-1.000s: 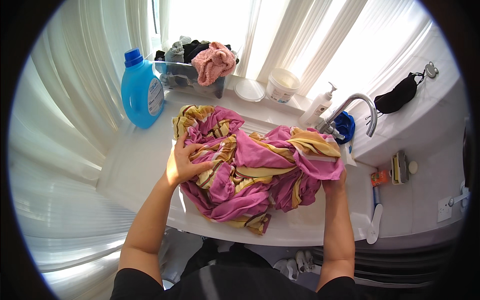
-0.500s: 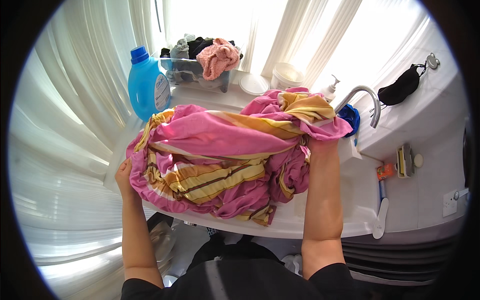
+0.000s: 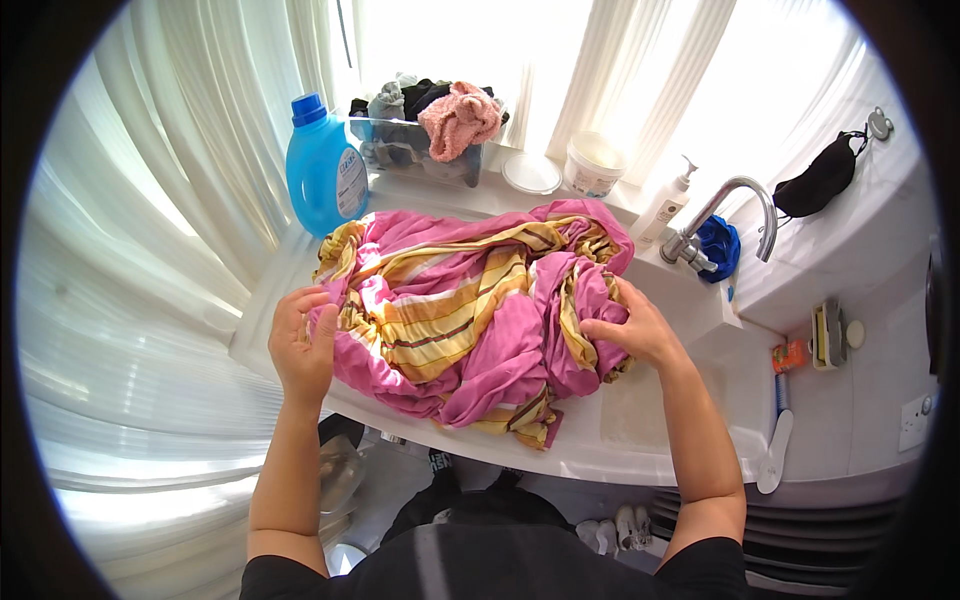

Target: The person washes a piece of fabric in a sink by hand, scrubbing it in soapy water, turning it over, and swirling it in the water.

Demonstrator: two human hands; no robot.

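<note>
A large pink cloth with yellow and brown stripes (image 3: pixel 450 320), gathered along its edges like a fitted sheet, lies bunched across the white sink (image 3: pixel 640 455) and its left ledge. Beside the bundle's left end is my left hand (image 3: pixel 303 345), thumb raised and fingers loosely curved, gripping nothing. My right hand (image 3: pixel 645 325) rests at the right end with thumb and fingers spread, close against the folds. Its fingertips are partly hidden behind the cloth. Part of the sink basin shows right of the bundle.
Behind the cloth stand a blue detergent bottle (image 3: pixel 325 175), a clear bin of clothes (image 3: pixel 425 150), a white tub (image 3: pixel 595 165) and a pump bottle (image 3: pixel 665 205). A curved faucet (image 3: pixel 735 190) rises at the right, near a blue item (image 3: pixel 718 248). A white-handled brush (image 3: pixel 775 450) lies on the sink's right edge.
Both hands have let go of the cloth, which has come down onto the sink and ledge. My right hand has come out from under its folds. The view has shifted slightly.
</note>
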